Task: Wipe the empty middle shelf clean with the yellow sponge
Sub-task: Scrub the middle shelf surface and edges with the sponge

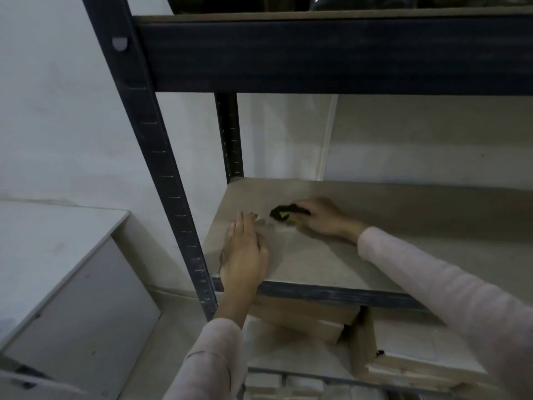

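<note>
Pale board forms the shelf (389, 226), bare apart from the two hands. The right hand (323, 217) is curled around the sponge (281, 215), pressing it to the board left of centre, toward the back (only a sliver of yellow shows under the dark scouring face). The left hand (245, 252) lies flat and holds nothing, fingers spread, at the front-left corner beside the post (173, 180). Risks, as judged: the sponge sits bunched, so contact is narrow and streaks may be missed; the back-left corner and the right side could go unwiped; the left hand covers board that also needs wiping.
</note>
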